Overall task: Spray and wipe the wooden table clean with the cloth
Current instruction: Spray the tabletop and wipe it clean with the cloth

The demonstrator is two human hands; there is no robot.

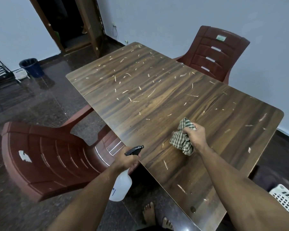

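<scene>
Left hand is clamped round the neck of the spray bottle, fingers over the black trigger head, nozzle aimed toward 1 o'clock across the counter. The bottle hangs just off the counter's near-left edge, over the floor. Right hand is closed on the bunched checked cloth, which rests on the counter surface at about 4 o'clock of the top.

Largest first. The counter is a long wood-grain top running from 7 o'clock toward 1 o'clock, with pale shavings scattered over nearly all of it, thickest toward the far half. No wet patch can be made out, so the task reads as barely begun.

Near chair is tucked at the counter's 9 o'clock side; far chair stands at 2 o'clock. Bin sits well apart, at 10 o'clock on the floor. White basket shows at the 5 o'clock frame edge. Bare feet are directly below the near corner.

Risks, as judged:
- Nozzle starts outside the edge; a squeeze from here could put mist on the near chair or floor, and wet floor by bare feet may be slippery.
- Spraying onto loose debris may turn it to paste and smear it.
- A balled cloth has little contact area, so it may push shavings over the edge rather than gather them.
- The far end is a long reach from this stance.
</scene>
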